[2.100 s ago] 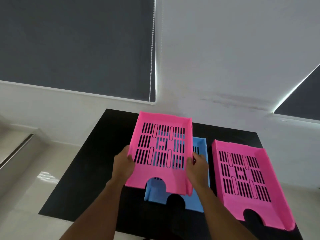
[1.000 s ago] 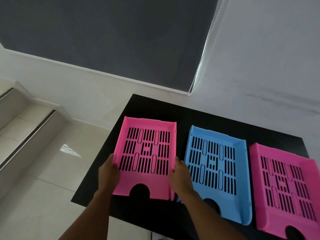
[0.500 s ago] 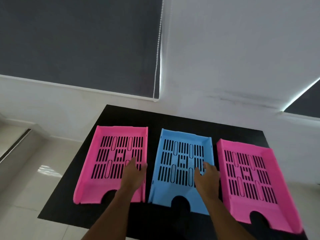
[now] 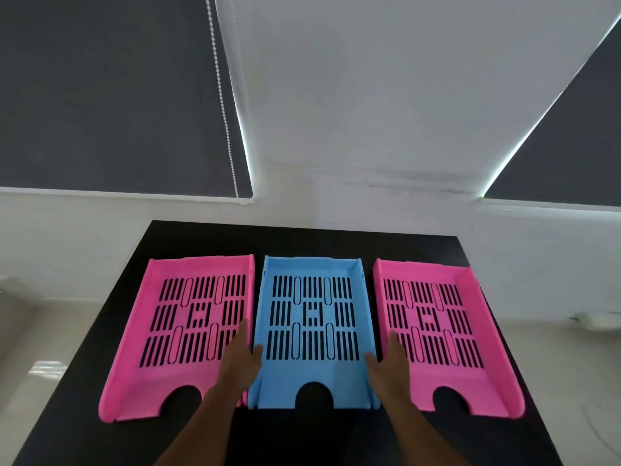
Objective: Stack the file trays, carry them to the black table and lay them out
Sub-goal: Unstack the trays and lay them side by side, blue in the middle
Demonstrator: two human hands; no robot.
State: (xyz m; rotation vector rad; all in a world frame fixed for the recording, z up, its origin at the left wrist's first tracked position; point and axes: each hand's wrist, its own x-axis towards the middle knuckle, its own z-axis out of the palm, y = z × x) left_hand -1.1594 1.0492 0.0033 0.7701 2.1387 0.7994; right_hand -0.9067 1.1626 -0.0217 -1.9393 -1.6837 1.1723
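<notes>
Three slotted file trays lie side by side on the black table (image 4: pixel 201 240): a pink tray (image 4: pixel 161 375) on the left, a blue tray (image 4: pixel 312 368) in the middle and a second pink tray (image 4: pixel 470 381) on the right. My left hand (image 4: pixel 239 363) straddles the blue tray's left wall, with the thumb inside and the fingers reaching over the left pink tray's edge. My right hand (image 4: pixel 389 364) holds the blue tray's right wall the same way, its fingers lying toward the right pink tray.
The table stands against a white wall with dark roller blinds (image 4: pixel 100 95) and a bead chain (image 4: pixel 223 105). Pale tiled floor (image 4: pixel 43 348) lies to the left and right of the table. A bare strip of table runs in front of the trays.
The pink tray that I held above the blue one now lies at the left. Both hands have let it go and moved onto the blue tray's side walls. The view has centred on the row.
</notes>
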